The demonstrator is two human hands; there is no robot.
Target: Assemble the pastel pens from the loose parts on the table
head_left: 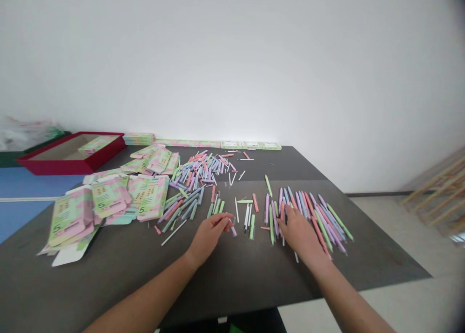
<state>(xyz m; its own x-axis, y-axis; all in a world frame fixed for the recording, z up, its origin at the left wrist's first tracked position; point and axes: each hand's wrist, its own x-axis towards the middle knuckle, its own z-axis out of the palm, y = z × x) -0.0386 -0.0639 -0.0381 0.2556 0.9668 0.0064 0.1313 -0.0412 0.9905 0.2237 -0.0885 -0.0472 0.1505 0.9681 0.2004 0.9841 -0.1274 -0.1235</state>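
Left hand (208, 237) curled at 11 o'clock, fingertips bunched, hold unclear; right hand (300, 232) half-open on pastel pens (329, 221) at 1 o'clock; our careless sweep could roll them off table edge (385, 241).

Only legible mark: a large printed numeral 5 (56, 228) at the lower left of the flattened card box blanks (71, 216), repeated on the neighbouring blank (153, 197). Other small print on those panels too small to read. Same for the bundled blanks (250, 145) along the far table edge. Pen barrels (271, 224): nothing readable.
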